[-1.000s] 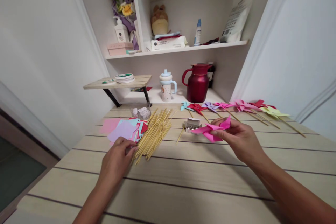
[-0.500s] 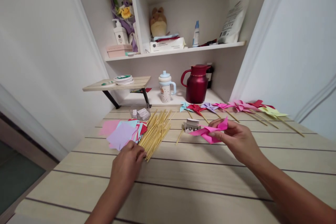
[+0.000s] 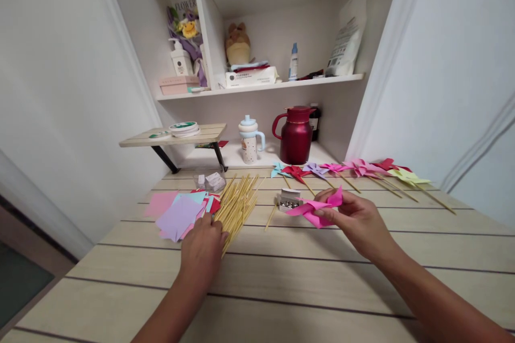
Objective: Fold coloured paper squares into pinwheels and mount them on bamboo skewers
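A bright pink paper pinwheel [image 3: 316, 212] is pinched between the thumb and fingers of my right hand [image 3: 356, 220], held above the table with no stick visible on it. My left hand [image 3: 203, 246] reaches to the near left side of a loose pile of thin yellowish sticks [image 3: 240, 198]. Its fingers are curled against the pile, but whatever lies between them is hidden. Just behind the pink pinwheel stands an open small box [image 3: 288, 201] of shiny metal pieces. One single stick [image 3: 271, 217] lies beside that box.
Coloured paper squares [image 3: 179, 217] lie left of the sticks, below a clear container [image 3: 211, 179]. Several finished pinwheels on sticks [image 3: 364, 167] line the back right. Behind stand a lidded cup [image 3: 249, 144], a red jug [image 3: 295, 136] and a small raised stand [image 3: 209, 133].
My left hand has moved forward and in against the sticks. The right hand still holds the pink pinwheel in much the same place. The whole view has shifted slightly.
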Demonstrator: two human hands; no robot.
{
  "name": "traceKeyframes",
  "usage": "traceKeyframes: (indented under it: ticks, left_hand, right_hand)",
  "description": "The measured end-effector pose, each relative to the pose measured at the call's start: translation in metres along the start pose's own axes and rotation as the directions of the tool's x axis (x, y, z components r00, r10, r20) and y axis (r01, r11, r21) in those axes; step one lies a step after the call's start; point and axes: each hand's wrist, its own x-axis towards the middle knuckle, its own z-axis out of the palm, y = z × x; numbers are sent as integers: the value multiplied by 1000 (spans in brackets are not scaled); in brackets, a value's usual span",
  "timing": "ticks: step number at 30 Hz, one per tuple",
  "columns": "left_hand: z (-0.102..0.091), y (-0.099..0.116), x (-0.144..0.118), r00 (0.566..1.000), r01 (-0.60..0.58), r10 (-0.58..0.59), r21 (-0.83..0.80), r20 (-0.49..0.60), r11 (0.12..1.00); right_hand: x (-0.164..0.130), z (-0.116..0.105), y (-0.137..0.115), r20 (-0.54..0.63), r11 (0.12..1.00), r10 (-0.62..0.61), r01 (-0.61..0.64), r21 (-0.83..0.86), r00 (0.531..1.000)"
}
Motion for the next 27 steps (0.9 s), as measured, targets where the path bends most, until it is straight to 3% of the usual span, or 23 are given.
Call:
traceKeyframes:
  ticks: [9,22,24,27]
  left_hand:
    - [12,-3,6,998,57,-55,-47,40,997]
    - [7,-10,0,995,96,-97,-161,-2,982]
    - [6,-11,-1,994,87,-96,-181,-42,980]
    - [-4,-6,0,977,34,-89,-270,-196,962]
  right_hand:
    - [1,0,3,31,999,6,-8,35,1000]
    - [-1,1,2,32,999,42,-43,32,999]
    - [-1,1,2,35,998,45,-46,41,998]
    - [-1,2,2,44,996,54,-57,72,998]
